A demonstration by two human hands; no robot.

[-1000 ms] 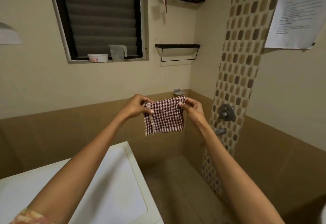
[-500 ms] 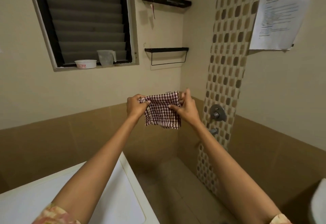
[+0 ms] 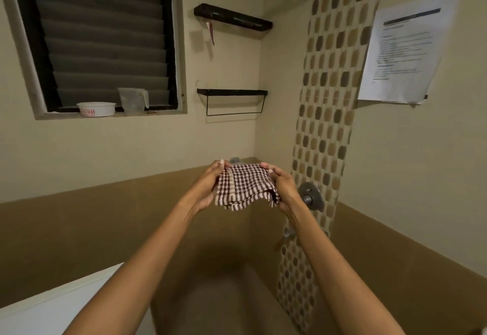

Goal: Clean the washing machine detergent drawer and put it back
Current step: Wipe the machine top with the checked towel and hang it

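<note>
A small red-and-white checked cloth [image 3: 243, 185] is held up in front of me at chest height, folded over so its lower edge hangs doubled. My left hand [image 3: 207, 188] grips its left edge, thumb on top. Its right edge is gripped by my right hand [image 3: 280, 187]. The white top of the washing machine [image 3: 60, 305] shows at the bottom left, below my left forearm. No detergent drawer is in view.
A louvred window [image 3: 100, 36] has a white tub [image 3: 96, 109] and a clear measuring cup [image 3: 133, 101] on its sill. Two dark wall shelves [image 3: 232, 17] hang in the corner. A metal tap knob [image 3: 311, 197] juts from the mosaic strip; a paper sheet [image 3: 403, 50] hangs on the right wall.
The cloth hung flat and spread between my hands; both hands have come closer together and folded it over. The view has shifted to the right, leaving less of the washing machine top visible.
</note>
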